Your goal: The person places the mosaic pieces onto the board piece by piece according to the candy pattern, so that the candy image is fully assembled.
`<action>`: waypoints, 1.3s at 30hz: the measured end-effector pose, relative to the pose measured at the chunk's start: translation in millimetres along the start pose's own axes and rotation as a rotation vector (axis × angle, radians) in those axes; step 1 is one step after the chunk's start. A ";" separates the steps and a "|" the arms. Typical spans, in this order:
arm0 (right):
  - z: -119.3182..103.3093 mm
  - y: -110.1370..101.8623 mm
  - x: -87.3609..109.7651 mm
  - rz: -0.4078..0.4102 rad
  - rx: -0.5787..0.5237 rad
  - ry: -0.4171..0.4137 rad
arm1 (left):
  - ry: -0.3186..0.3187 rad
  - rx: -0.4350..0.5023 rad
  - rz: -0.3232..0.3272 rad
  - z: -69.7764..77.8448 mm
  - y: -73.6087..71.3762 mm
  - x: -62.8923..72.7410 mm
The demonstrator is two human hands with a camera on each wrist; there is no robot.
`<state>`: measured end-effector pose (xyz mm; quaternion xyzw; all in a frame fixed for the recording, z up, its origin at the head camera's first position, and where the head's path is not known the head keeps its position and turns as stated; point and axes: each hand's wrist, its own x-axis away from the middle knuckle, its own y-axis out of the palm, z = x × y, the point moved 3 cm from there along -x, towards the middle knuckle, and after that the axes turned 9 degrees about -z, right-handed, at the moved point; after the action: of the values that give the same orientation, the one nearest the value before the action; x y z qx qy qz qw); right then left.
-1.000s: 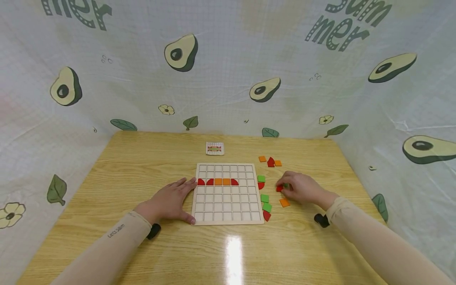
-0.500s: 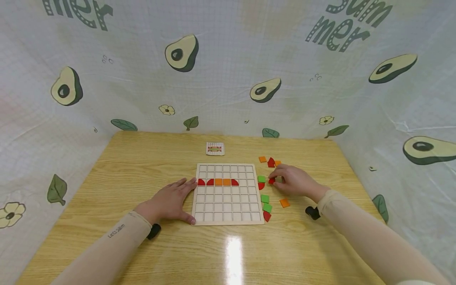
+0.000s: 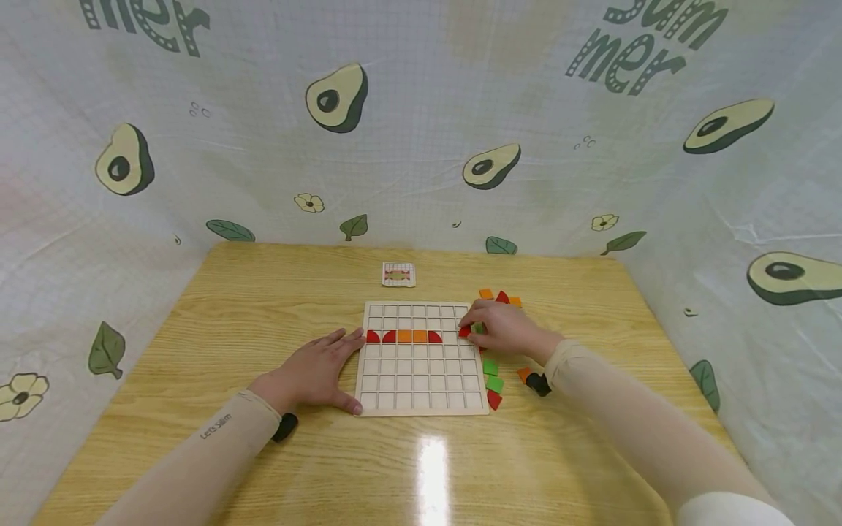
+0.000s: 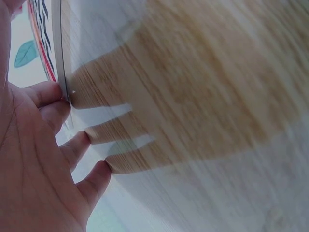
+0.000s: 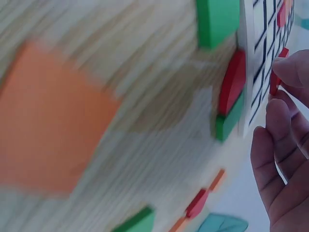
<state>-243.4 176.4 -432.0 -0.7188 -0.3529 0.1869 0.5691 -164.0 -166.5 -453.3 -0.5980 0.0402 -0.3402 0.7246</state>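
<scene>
A white gridded board (image 3: 421, 383) lies on the table, one row bearing red quarter-circle tiles (image 3: 389, 337) and two orange square tiles (image 3: 412, 336). My left hand (image 3: 316, 372) is spread along the board's left edge, fingertips and thumb at its border. In the left wrist view, the fingers of the left hand (image 4: 43, 159) are extended beside the board's edge (image 4: 58, 48). My right hand (image 3: 505, 329) pinches a red quarter-circle tile (image 3: 465, 332) over the right-hand columns of that row. Thumb and finger hold this red tile (image 5: 274, 83) in the right wrist view.
Green square tiles (image 3: 495, 384) and a red tile (image 3: 494, 399) lie along the board's right edge. An orange square (image 3: 523, 374) sits by the right wrist. Further back are more orange and red tiles (image 3: 503, 297). A small pattern card (image 3: 398, 275) lies behind the board.
My right hand has moved left from the loose tiles to the board's right side, carrying the red quarter-circle tile. The left hand has stayed in place.
</scene>
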 end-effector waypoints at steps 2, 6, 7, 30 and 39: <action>-5.1 2.8 -5.8 -0.018 -0.004 -0.010 | 0.003 0.004 0.000 0.5 -0.7 0.7; -13.1 6.3 -14.0 -0.034 0.008 -0.019 | 0.010 0.008 0.003 1.2 -0.9 1.2; -14.3 6.9 -15.4 -0.039 0.012 -0.017 | 0.009 0.009 0.004 1.1 -0.7 1.1; -15.7 12.1 -21.3 -0.053 0.032 0.005 | 0.005 0.001 0.005 0.6 -0.2 0.6; -15.8 12.1 -21.0 -0.053 0.044 -0.003 | 0.005 -0.008 0.008 0.1 0.2 0.7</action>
<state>-243.5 149.2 -441.8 -0.6963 -0.3682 0.1806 0.5891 -163.3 -166.7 -453.2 -0.6000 0.0458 -0.3387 0.7233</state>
